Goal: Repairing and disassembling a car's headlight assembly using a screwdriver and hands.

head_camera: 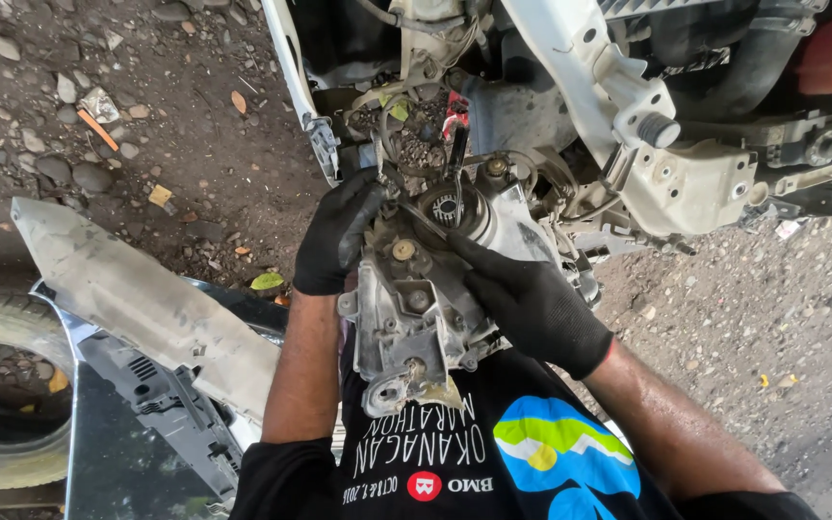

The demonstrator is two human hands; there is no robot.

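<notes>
Nearest to us, against the black printed shirt point(474, 462), we hold a dirty grey plastic headlamp housing point(414, 318), its back face up, between both hands. Our right hand point(532, 303), in a black knit glove, lies on the housing's right side; its index finger extends toward the round bulb socket point(447, 208), the remaining fingers curl over the casing. Our left hand point(337, 231), gloved alike, grips the housing's upper left edge with fingers wrapped around it. To the left lie a detached grey bumper panel point(146, 308) and a worn tyre point(2, 385). Beyond the housing stands the white vehicle front frame point(647, 154) on gravel ground point(146, 125).
</notes>
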